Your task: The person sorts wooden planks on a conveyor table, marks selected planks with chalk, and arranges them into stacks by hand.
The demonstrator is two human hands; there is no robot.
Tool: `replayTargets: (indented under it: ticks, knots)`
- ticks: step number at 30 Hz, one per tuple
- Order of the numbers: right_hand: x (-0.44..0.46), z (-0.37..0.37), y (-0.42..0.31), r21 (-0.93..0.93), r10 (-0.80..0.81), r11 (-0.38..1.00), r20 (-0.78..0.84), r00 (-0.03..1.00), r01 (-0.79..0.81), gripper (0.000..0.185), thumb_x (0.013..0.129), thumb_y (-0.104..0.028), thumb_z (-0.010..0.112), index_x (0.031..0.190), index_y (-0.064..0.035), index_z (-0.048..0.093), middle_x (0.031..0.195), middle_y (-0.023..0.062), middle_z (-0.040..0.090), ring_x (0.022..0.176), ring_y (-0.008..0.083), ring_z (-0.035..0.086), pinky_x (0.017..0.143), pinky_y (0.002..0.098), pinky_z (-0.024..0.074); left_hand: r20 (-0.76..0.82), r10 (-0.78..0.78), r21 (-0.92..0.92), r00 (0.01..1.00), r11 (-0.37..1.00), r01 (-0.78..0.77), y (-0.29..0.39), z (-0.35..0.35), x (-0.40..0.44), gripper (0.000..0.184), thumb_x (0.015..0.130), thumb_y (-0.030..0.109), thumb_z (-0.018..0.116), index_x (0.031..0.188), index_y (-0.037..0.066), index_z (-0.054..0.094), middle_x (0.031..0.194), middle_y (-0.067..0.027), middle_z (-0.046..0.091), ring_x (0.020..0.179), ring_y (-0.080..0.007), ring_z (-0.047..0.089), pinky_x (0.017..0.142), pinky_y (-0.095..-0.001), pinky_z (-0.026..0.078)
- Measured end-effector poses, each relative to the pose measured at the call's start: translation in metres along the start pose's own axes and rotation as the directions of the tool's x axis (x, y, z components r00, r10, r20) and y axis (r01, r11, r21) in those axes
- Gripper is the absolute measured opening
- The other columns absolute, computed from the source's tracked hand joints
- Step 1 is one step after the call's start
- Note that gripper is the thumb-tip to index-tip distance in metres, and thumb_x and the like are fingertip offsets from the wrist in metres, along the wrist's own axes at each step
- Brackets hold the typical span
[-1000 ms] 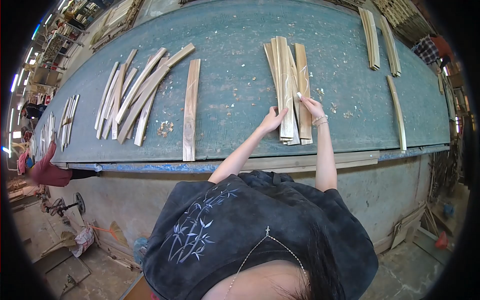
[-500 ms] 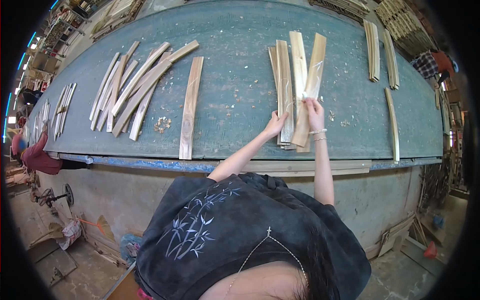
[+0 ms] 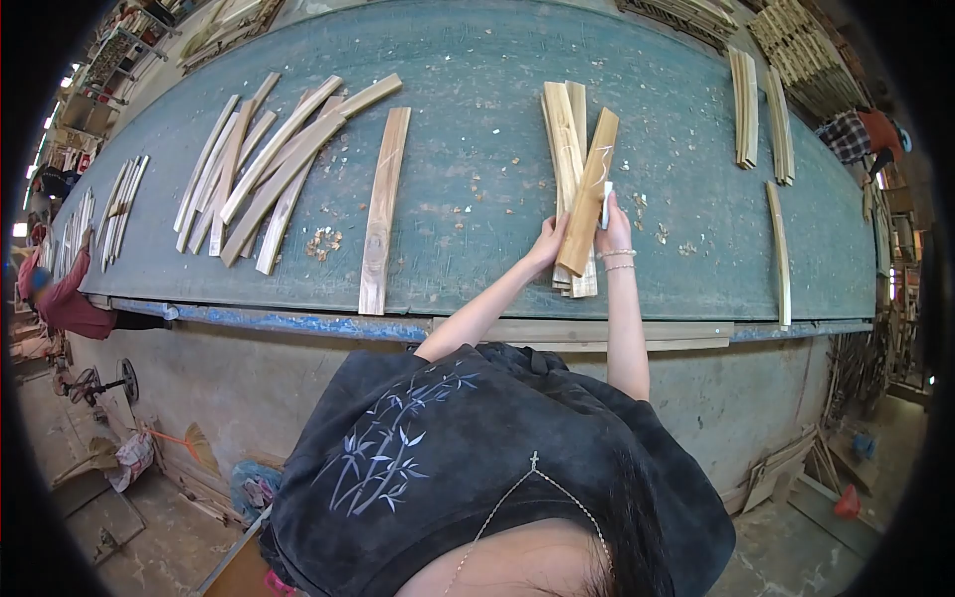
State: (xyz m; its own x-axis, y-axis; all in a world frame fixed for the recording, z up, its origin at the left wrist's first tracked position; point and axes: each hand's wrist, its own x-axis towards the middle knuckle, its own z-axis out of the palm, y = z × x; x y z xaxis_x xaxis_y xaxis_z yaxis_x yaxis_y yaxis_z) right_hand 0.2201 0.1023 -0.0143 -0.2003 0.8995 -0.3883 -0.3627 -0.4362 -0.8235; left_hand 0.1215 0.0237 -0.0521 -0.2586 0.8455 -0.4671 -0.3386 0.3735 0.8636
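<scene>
Pinched together, the fingers of the right hand (image 3: 614,234) clamp a slim white piece (image 3: 607,203), upright at the right edge of the tilted slat (image 3: 589,189). And the left hand (image 3: 546,242) comes in at that slat's left edge, down on its lower half — fingers partly hidden, so whether they close on it or on the stack, I cannot tell!

Look at the slat: top end toward one o'clock, lower end toward seven, pale squiggled marks up its face, lying between the two hands. It crosses over the stack of slats (image 3: 563,149), whose tops poke out toward twelve and whose ends show at six.

Out at nine o'clock from the left hand, one broad slat (image 3: 382,219) lies on the green table (image 3: 468,199); beyond it, between nine and ten, a crisscrossed pile (image 3: 284,164). Swing to three o'clock of the right hand — a lone slat (image 3: 778,249) near the table's front edge, with two bundles (image 3: 744,114) between one and two. Far off at nine, a person in a red sleeve (image 3: 72,294) reaches toward thin strips (image 3: 76,234).
</scene>
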Motion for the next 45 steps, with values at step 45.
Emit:
replayTargets:
  ticks: [45]
  knots:
    - [-0.120,0.111,0.018,-0.497,-0.214,0.851,-0.033,0.976,0.170,0.025,0.085,-0.025,0.049,0.089,-0.0024,0.057,0.086,0.0042,0.059,0.073,0.0077,0.053,0.063,0.0199,0.0416,0.385,0.025,0.738,0.923,0.592,-0.324,0.064,-0.142,-0.072,0.050,0.076,0.048,0.049,0.103,0.007,0.054,0.086,-0.0155,0.058,0.088,-0.0287,0.053,0.077,-0.0350,0.042]
